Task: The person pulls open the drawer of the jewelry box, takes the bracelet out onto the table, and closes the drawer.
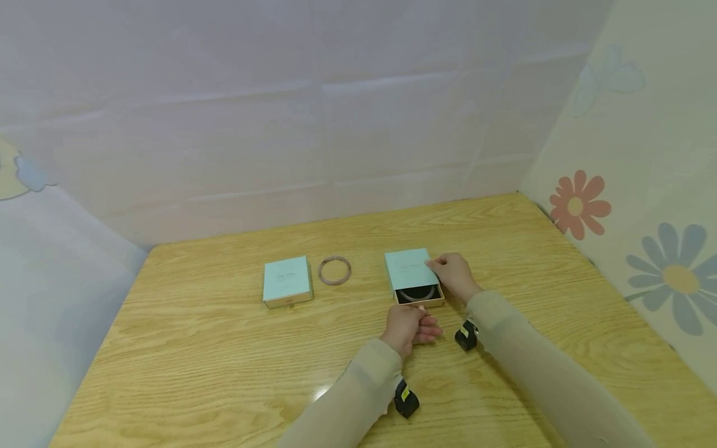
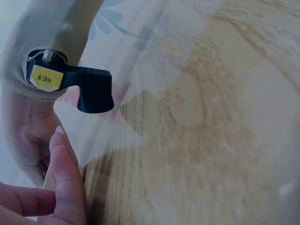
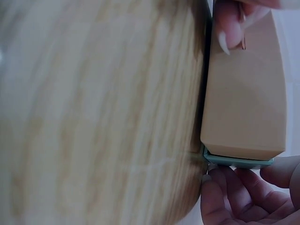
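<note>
A mint-green drawer box (image 1: 406, 266) lies on the right of the table, its tan inner drawer (image 3: 246, 93) pulled partway out toward me. Inside, on black lining, a bangle (image 1: 407, 298) is partly visible; the sleeve covers the rest. At the drawer's front, my left hand (image 1: 404, 328) pinches a small pull tab (image 3: 243, 43) between thumb and finger. My right hand (image 1: 455, 277) grips the box's sleeve by its right side, the thumb on top. Close up, the right wrist view has these right fingers (image 3: 248, 194) against the sleeve's edge.
To the left, a second mint-green box (image 1: 287, 277) sits closed. A pinkish-purple bangle (image 1: 335, 270) lies flat between the two boxes. All of it is on a wood-grain table (image 1: 213, 348), with a pale wall covering behind and a flower-printed one at right.
</note>
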A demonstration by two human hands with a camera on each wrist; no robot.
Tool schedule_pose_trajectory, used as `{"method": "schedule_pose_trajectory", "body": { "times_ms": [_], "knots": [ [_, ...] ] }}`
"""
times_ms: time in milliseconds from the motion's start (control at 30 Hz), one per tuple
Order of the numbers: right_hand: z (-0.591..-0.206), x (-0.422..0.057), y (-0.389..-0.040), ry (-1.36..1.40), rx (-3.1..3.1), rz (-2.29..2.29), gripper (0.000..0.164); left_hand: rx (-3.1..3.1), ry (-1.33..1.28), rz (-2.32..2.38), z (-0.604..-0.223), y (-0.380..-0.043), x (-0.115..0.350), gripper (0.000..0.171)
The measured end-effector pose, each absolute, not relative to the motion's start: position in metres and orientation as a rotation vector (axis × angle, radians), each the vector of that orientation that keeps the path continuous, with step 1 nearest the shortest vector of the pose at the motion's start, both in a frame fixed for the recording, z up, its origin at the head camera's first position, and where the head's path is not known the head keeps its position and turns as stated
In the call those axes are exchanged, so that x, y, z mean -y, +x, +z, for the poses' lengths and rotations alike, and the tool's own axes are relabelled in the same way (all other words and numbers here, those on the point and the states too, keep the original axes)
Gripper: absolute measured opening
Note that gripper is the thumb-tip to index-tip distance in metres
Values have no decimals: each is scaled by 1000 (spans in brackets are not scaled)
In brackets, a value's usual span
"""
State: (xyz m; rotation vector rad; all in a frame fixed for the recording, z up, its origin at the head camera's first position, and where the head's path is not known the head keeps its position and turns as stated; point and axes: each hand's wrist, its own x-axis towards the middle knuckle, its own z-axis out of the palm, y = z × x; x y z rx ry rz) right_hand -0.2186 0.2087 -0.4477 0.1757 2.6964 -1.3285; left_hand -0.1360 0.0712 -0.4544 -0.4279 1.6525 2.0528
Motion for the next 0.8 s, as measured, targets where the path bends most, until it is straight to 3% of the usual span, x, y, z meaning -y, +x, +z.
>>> {"method": "schedule_pose_trajectory", "body": {
  "times_ms": [800],
  "knots": [
    [-447,-208,-219,202,-2691,-1333,30,-1657,-410,2040,-454,-132,-70,21]
  ]
}}
